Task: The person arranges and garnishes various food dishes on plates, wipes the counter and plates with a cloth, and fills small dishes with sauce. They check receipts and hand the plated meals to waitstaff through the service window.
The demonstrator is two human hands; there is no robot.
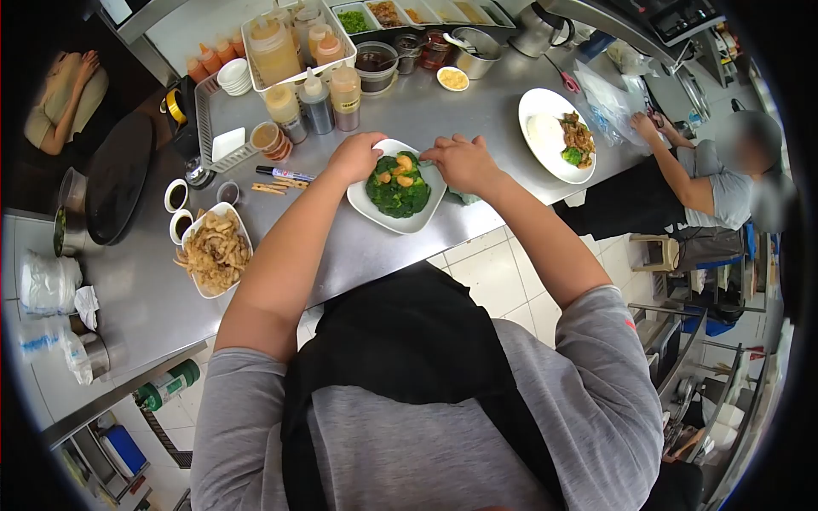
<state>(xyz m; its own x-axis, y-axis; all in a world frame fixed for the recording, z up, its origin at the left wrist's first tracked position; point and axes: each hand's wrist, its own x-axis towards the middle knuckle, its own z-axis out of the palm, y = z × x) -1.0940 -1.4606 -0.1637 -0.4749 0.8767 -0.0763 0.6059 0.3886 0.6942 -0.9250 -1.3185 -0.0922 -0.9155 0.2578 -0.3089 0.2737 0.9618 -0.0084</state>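
Observation:
A white squarish plate (407,224) of broccoli (399,194) topped with orange pieces stands on the steel counter in front of me. My left hand (356,159) grips the plate's left rim, fingers pressed together. On the other side, my right hand (464,163) has its fingertips at the plate's upper right rim, beside the broccoli. A greenish item, partly hidden, lies under my right wrist. Left of my left forearm are a marker (281,174) and wooden clothespins (269,188).
Fried food (215,253) fills a dish at the left, near two sauce cups (176,196). Squeeze bottles (317,104) and a small yellow bowl (452,79) stand behind. At the right are an oval plate (545,167) of rice and meat and a co-worker (707,175) handling plastic bags.

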